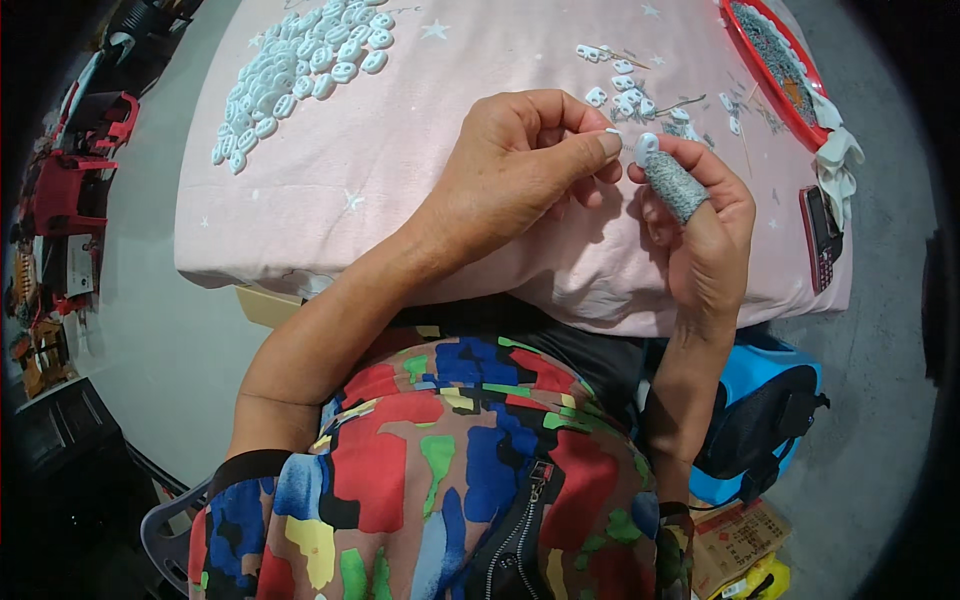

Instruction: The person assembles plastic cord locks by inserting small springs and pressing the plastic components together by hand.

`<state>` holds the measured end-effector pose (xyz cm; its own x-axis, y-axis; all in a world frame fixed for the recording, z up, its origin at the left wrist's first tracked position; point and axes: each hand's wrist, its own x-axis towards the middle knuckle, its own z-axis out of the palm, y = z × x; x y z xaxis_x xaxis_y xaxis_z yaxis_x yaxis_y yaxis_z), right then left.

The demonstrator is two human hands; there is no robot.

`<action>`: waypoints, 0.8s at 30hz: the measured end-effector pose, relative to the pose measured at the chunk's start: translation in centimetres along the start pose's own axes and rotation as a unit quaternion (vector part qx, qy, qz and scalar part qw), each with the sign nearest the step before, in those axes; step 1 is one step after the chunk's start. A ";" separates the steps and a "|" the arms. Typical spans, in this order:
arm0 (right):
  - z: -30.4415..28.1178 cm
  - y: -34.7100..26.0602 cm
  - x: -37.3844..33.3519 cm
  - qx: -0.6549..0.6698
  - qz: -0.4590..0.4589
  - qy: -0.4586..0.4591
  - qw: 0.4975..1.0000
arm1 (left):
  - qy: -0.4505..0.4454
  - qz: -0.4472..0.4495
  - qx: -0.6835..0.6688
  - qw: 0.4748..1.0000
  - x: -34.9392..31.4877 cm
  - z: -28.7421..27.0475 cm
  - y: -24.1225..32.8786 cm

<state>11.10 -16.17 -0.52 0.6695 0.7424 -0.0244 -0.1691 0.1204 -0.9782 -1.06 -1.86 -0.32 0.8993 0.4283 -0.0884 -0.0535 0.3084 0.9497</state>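
My left hand (520,165) pinches a tiny pale piece (614,132) between thumb and forefinger. My right hand (700,225) holds a small white oval part (646,148) on top of its thumb, which wears a grey knitted finger cot (675,187). The two hands meet above the pink cloth-covered table (400,190), the small piece almost touching the white part. A few loose white parts (625,95) and thin metal pins lie just beyond the hands.
A large heap of white oval parts (300,70) lies at the far left of the table. A red tray (775,65) of grey bits and a white cloth sit at the right, with a red phone (822,238) near the edge. A blue bag (765,420) stands on the floor.
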 end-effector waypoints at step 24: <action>0.1 -0.1 0.0 -0.014 -0.008 0.013 1.000 | -0.001 0.005 0.005 1.000 0.0 -0.1 0.1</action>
<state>11.02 -16.13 -0.45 0.6901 0.7236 -0.0126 -0.1374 0.1139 -0.9839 -1.14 -1.77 -0.25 0.8997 0.4296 -0.0775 -0.0592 0.2959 0.9534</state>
